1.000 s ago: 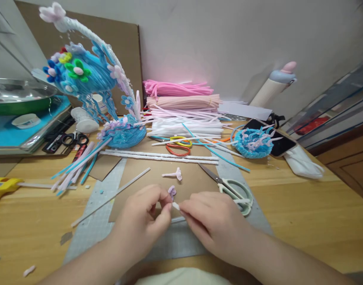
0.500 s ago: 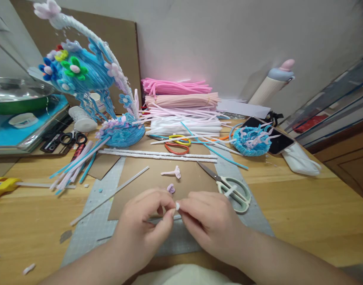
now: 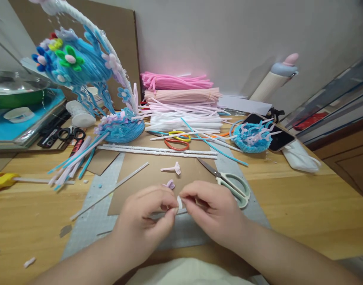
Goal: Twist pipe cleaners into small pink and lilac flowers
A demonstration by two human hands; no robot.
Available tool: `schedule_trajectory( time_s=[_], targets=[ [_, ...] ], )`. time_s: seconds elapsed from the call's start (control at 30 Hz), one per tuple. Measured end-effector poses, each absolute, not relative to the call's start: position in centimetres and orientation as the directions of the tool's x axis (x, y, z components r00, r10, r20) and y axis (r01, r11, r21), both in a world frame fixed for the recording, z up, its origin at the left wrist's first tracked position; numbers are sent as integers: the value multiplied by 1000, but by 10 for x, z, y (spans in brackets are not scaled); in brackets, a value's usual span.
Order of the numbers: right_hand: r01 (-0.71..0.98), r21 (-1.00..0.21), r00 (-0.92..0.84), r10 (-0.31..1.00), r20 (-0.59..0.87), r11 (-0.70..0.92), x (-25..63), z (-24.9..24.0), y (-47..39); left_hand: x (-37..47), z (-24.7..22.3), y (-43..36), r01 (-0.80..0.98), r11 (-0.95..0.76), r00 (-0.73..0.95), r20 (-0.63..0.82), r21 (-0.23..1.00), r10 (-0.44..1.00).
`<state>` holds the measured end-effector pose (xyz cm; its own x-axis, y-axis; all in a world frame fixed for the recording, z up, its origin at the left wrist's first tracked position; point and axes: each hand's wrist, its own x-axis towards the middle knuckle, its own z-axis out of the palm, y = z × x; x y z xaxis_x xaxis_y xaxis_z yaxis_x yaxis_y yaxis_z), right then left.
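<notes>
Between the fingertips of both hands is a short white piece of pipe cleaner point(image 3: 179, 202), slightly curved. My left hand point(image 3: 146, 215) pinches its lower end, while the thumb and forefinger of my right hand point(image 3: 214, 208) close on its upper end. Just beyond my fingers, on the brown cardboard point(image 3: 134, 174), lie a small lilac pipe-cleaner flower point(image 3: 170, 184) and a pale pink one point(image 3: 177, 168) with a stem. Scissors with green-and-white handles point(image 3: 243, 190) rest partly open to the right, their lower loop near my right hand.
Bundles of pink point(image 3: 178, 81) and white pipe cleaners point(image 3: 184, 122) are stacked by the wall. A tall blue decorated pipe-cleaner piece point(image 3: 80, 63) stands back left. A yellow glue gun point(image 3: 2, 182) lies at left, a blue basket-like piece point(image 3: 249, 136) and a bottle point(image 3: 267, 81) at right.
My right fingertips have shifted slightly up from the left ones, so more of the white piece shows between them. The whole view has moved a little.
</notes>
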<state>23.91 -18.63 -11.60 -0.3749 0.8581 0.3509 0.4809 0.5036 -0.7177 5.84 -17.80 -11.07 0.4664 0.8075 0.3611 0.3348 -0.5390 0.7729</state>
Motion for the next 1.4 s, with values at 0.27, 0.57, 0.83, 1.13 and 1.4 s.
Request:
schedule_trajectory(
  time_s=[0.27,0.57,0.83,1.13,1.4],
  targets=[
    [558,-486,-564,737,372,672,236,-114,-194,56,-114,-176,436,-538,360,408,721,839],
    [413,-806,-315,897,310,423,237,-112,-189,57,-107,-177,339,-598,485,410,726,772],
    [551,-522,-554,753,354,651,236,-118,-193,56,-114,-176,427,-539,361,409,726,838],
    [351,-839,-336,892,302,417,237,-111,-187,58,-109,-176,322,-595,521,387,736,761],
    [472,-659,-483,797,362,585,233,-118,-190,57,-112,-177,346,-488,331,382,801,863]
  ],
)
